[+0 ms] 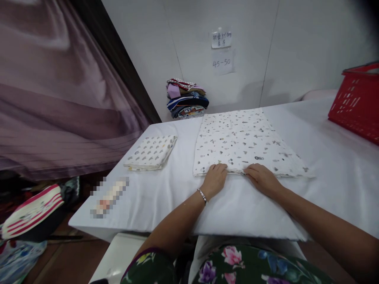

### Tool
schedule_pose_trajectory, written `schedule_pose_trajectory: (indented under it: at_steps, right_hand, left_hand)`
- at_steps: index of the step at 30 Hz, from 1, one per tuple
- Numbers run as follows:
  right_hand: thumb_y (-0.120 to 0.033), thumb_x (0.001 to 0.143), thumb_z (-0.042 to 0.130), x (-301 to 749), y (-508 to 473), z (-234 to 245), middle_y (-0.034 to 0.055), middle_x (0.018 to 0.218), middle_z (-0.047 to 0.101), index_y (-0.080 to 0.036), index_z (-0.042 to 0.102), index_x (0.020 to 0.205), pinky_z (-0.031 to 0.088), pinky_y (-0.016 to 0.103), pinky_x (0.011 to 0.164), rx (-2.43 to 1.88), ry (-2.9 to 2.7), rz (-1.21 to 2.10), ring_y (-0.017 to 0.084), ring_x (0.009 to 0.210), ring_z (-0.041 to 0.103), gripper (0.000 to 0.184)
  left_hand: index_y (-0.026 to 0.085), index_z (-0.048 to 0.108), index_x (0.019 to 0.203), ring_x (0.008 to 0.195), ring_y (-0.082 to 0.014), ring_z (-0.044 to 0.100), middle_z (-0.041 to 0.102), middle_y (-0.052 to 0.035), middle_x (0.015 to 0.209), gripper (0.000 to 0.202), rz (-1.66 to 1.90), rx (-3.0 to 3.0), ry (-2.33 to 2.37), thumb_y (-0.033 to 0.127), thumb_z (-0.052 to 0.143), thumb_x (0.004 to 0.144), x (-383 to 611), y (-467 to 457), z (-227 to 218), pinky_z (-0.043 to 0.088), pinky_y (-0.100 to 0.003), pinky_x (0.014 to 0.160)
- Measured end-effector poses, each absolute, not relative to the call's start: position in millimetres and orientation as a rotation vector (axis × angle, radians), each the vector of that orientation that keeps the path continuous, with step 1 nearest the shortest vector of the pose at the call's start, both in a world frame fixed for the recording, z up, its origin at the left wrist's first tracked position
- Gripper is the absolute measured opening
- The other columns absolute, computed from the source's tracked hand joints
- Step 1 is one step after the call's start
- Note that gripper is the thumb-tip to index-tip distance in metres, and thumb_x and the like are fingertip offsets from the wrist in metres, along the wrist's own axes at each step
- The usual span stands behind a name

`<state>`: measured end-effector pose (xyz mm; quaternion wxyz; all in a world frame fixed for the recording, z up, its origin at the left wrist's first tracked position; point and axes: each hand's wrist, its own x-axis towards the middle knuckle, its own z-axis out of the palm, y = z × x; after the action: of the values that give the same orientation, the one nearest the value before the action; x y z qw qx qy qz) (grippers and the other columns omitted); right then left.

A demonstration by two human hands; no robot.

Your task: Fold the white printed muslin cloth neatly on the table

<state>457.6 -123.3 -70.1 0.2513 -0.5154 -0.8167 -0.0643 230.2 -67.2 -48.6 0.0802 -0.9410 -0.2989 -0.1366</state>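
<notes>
A white patterned cloth [242, 138] lies spread flat on the white table [166, 197], folded into layers. My left hand [215, 177] and my right hand [260, 178] both rest at its near edge, close together. Their fingers curl over that edge and pinch the fabric layers. A silver bracelet sits on my left wrist. A smaller folded cloth [151, 152] with a similar print lies to the left, apart from my hands.
A stack of folded colourful clothes [186, 98] stands against the back wall. A red plastic basket [357, 102] sits at the table's right. Paper notes [221, 49] hang on the wall. A purple curtain [59, 98] hangs left, with bags on the floor below.
</notes>
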Motion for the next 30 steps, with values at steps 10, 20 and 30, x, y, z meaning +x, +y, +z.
schedule_pose_trajectory:
  at_steps: [10, 20, 30]
  right_hand:
    - [-0.017, 0.09, 0.04, 449, -124, -62, 0.0103, 0.099, 0.059, -0.015, 0.059, 0.107, 0.04, 0.033, 0.075, -1.49, -2.343, -0.244, 0.022, 0.088, 0.051, 0.025]
    - [-0.017, 0.092, 0.04, 419, -109, -67, 0.0097, 0.092, 0.059, -0.015, 0.062, 0.103, 0.037, 0.031, 0.072, -1.377, -2.368, -0.278, 0.02, 0.083, 0.049, 0.026]
    - [-0.019, 0.092, 0.04, 421, -111, -67, 0.0095, 0.093, 0.058, -0.015, 0.062, 0.103, 0.037, 0.031, 0.071, -1.405, -2.326, -0.185, 0.02, 0.084, 0.049, 0.025]
  left_hand:
    - [0.015, 0.057, 0.088, 0.094, -0.0164, 0.053, 0.059, -0.0053, 0.103, 0.016, -0.489, -2.84, -0.845, 0.012, 0.041, 0.089, 225, -64, -56, 0.038, -0.032, 0.086]
    - [0.017, 0.056, 0.089, 0.096, -0.017, 0.053, 0.06, -0.0044, 0.103, 0.015, -0.573, -2.867, -0.949, 0.016, 0.042, 0.09, 227, -65, -55, 0.038, -0.033, 0.087]
    - [0.017, 0.056, 0.084, 0.094, -0.0168, 0.053, 0.061, -0.0045, 0.097, 0.014, -0.596, -2.985, -1.015, 0.019, 0.044, 0.088, 226, -66, -49, 0.038, -0.034, 0.086]
